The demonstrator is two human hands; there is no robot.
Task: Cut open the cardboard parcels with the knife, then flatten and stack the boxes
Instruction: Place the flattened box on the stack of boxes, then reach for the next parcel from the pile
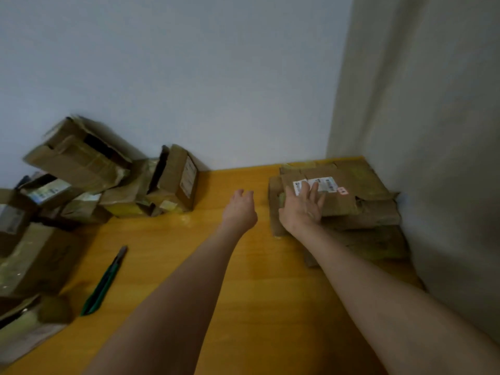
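Note:
A stack of flattened cardboard boxes [359, 207] lies at the table's far right corner, the top sheet bearing a white label. My right hand [303, 209] rests flat on that top sheet, fingers spread. Just left of the stack my left hand [240, 209] hovers over the table with fingers relaxed, holding nothing. A green-handled utility knife [105, 282] lies on the wooden table [243, 293] at the left, away from both hands. A heap of cardboard parcels [89, 180], some torn open, sits at the far left against the wall.
More parcels [35, 261] crowd the table's left edge near the knife. A pale wall runs behind the table and a grey curtain or panel [433, 131] stands close on the right, beside the flat stack.

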